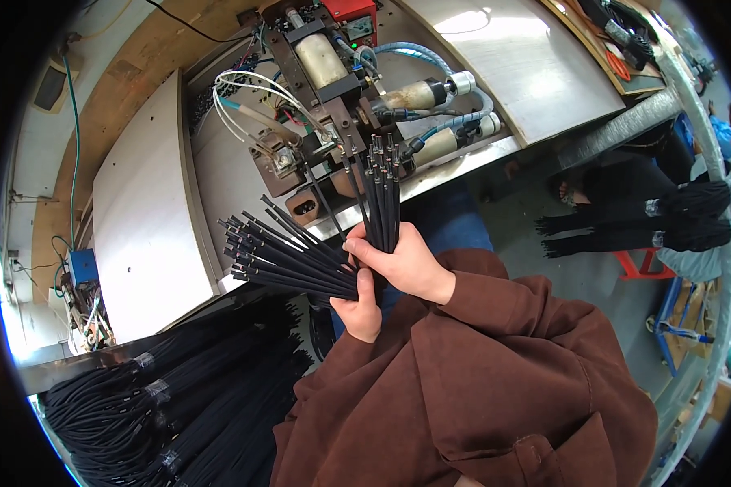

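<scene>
My left hand [361, 311] is closed around a bundle of black cords [288, 258], whose stiff tipped ends fan out to the left. Beside it, my right hand [412, 266] grips a second bundle of black cords [382, 199] standing nearly upright, with metallic bands near the tips. A single black cord [326, 203] reaches from between my fingers toward the small metal press machine [333, 134] on the bench. Whether its tip touches the machine I cannot make out. The two hands meet at the bench's front edge, their thumbs close together.
Air cylinders [321, 58] and blue hoses belong to the machine, with a red control box [354, 20] behind. Metal panels [142, 223] flank it. Tied bundles of black cords [170, 406] hang at lower left; more cords [650, 219] lie at right, near a red stool [643, 265].
</scene>
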### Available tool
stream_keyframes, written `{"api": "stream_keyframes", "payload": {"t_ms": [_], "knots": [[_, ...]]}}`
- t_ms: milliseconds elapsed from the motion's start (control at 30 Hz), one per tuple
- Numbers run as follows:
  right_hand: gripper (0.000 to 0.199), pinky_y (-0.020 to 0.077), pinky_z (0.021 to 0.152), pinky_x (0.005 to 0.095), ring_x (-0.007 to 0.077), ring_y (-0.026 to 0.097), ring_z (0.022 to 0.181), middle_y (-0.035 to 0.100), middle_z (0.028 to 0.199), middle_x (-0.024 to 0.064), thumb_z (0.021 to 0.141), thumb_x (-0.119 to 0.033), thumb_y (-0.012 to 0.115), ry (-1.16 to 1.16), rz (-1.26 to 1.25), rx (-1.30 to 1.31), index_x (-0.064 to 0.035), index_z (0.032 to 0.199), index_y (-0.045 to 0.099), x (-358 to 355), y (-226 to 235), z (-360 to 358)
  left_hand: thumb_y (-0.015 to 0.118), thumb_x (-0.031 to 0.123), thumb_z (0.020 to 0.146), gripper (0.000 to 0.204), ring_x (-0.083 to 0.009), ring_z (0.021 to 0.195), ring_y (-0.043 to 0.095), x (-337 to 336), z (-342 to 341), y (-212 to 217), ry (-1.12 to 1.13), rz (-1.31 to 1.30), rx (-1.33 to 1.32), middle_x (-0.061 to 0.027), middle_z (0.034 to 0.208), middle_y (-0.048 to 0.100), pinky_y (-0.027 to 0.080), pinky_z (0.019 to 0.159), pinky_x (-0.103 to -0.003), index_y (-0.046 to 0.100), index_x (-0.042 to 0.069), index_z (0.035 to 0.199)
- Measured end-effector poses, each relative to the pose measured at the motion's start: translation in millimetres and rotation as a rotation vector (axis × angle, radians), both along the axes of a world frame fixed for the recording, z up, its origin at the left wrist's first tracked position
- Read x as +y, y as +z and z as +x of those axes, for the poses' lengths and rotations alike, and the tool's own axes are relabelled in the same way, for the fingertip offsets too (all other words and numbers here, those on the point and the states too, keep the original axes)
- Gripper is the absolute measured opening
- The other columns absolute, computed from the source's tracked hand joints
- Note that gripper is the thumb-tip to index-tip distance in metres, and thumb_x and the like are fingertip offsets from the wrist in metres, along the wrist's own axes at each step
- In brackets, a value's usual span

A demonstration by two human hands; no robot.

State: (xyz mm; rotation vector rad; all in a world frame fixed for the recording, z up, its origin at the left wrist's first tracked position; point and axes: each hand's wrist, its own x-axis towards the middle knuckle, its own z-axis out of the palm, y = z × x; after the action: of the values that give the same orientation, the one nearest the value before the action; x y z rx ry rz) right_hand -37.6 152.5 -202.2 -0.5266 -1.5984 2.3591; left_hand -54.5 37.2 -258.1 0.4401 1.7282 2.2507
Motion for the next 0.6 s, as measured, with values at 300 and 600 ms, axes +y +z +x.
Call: {"api": "stream_keyframes", "payload": {"t_ms": [300, 600], "knots": [[0.014, 0.0469, 0.059, 0.0244, 0.009, 0.057, 0.063, 0.061, 0.069, 0.0037, 0.083, -0.013, 0.061, -0.022, 0.003, -0.006, 0.001, 0.083, 0.061, -0.6, -4.1, -5.1, 0.056, 0.008, 0.087, 0.019, -0.0095, 0.089, 0.054, 0.3, -3.5, 3.3, 0.007, 0.012, -0.044, -0.0037, 0.1, 0.057, 0.042, 0.081, -0.025, 0.055, -0.003, 0.102], [0.011, 0.0483, 0.062, 0.0233, 0.0101, 0.06, 0.068, 0.061, 0.077, 0.0044, 0.083, -0.009, 0.062, 0.068, 0.054, 0.015, 0.0017, 0.086, 0.06, 2.3, 4.1, 1.7, 0.055, 0.007, 0.088, 0.015, -0.0093, 0.087, 0.054, 2.0, -2.1, 8.4, 0.009, -0.035, -0.008, -0.0033, 0.096, 0.058, 0.042, 0.08, -0.024, 0.057, -0.003, 0.099]]}}
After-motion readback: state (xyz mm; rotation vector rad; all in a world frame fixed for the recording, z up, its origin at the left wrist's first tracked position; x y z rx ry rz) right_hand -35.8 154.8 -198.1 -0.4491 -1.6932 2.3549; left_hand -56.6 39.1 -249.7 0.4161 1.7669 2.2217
